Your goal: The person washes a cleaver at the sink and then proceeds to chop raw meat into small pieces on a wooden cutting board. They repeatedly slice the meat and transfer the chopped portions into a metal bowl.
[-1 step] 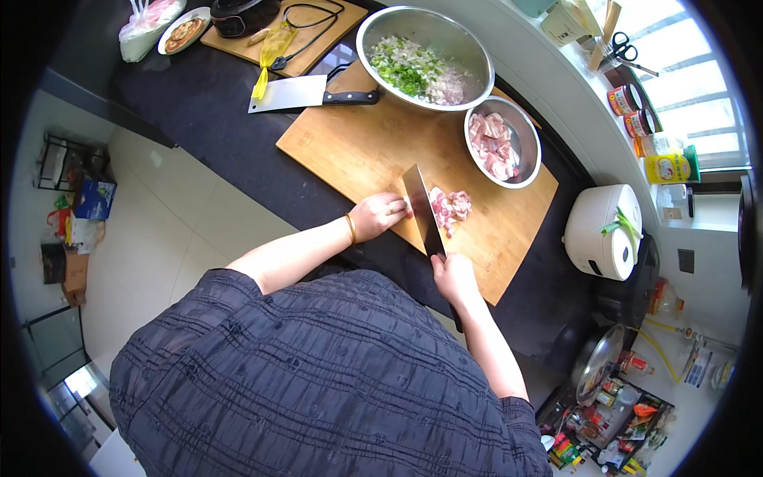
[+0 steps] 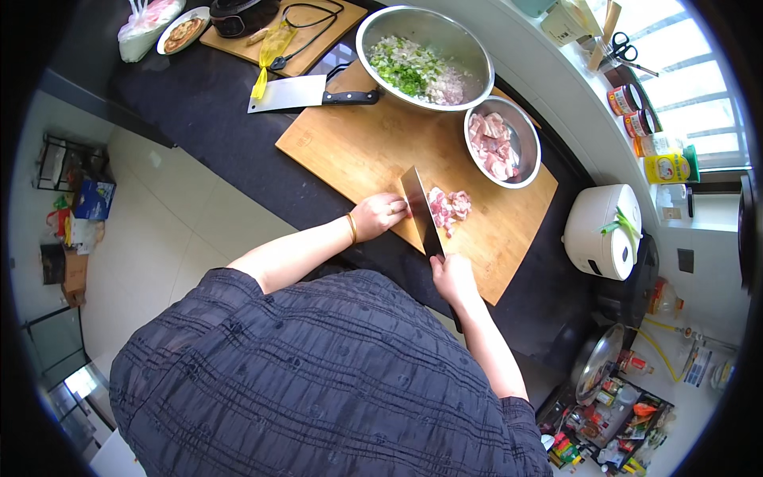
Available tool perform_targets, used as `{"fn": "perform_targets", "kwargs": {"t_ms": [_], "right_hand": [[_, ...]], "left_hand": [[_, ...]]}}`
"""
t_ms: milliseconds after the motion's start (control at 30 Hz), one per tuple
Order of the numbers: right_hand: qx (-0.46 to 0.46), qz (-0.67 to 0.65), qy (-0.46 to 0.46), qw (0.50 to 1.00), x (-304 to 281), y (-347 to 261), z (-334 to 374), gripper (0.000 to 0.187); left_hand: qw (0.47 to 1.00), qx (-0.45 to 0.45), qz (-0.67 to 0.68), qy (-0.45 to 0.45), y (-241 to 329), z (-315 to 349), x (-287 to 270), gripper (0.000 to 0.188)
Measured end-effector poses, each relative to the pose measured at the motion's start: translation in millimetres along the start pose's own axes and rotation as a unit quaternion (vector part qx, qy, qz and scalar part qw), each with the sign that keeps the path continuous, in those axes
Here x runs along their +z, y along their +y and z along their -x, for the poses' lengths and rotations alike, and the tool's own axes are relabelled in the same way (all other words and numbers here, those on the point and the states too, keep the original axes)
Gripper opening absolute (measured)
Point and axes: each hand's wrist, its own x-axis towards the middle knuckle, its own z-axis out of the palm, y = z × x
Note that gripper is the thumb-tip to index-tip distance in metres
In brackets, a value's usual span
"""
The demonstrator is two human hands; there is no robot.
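Note:
My right hand (image 2: 456,280) is closed around the handle of a cleaver (image 2: 424,211), whose broad blade stands on edge on a wooden cutting board (image 2: 358,151). On the left of the blade, my left hand (image 2: 379,216), with a gold bangle at its wrist, has its fingers curled down on a piece of meat. Only a bit of pink shows at the fingertips. Small chunks of cut pink meat (image 2: 450,208) lie just right of the blade. Larger raw meat slices (image 2: 494,147) fill part of a small steel bowl (image 2: 533,163) on the board's far right.
A large steel bowl (image 2: 474,48) of chopped greens and pale bits stands behind the board. Another cleaver (image 2: 290,93) lies at the far left, near a second board (image 2: 318,60) with a black cord. A white rice cooker (image 2: 592,234) with a green onion on top stands right.

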Motion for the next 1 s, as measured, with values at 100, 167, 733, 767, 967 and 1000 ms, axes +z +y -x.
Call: {"fn": "perform_targets", "kwargs": {"t_ms": [100,167,733,767,967,1000], "right_hand": [[0.000,0.019,-0.008,1.000,4,2,-1,0.021],[0.007,0.030,-0.015,0.999,2,-1,-2,0.021],[0.004,0.042,-0.015,0.999,9,-19,-37,0.025],[0.001,0.036,-0.011,0.999,14,-18,-45,0.026],[0.022,0.044,-0.024,0.999,22,-34,-82,0.027],[0.018,0.049,-0.031,0.998,16,-39,-80,0.027]], "left_hand": [[0.999,0.011,-0.031,-0.001,-3,2,5,0.022],[1.000,0.007,-0.019,-0.009,-4,2,5,0.021],[1.000,-0.013,-0.002,0.016,-7,0,8,0.023],[1.000,-0.014,0.000,0.018,-8,2,10,0.023],[0.998,-0.038,-0.034,0.039,-22,-2,7,0.024],[0.999,-0.025,-0.030,0.024,-25,-2,5,0.023]]}}
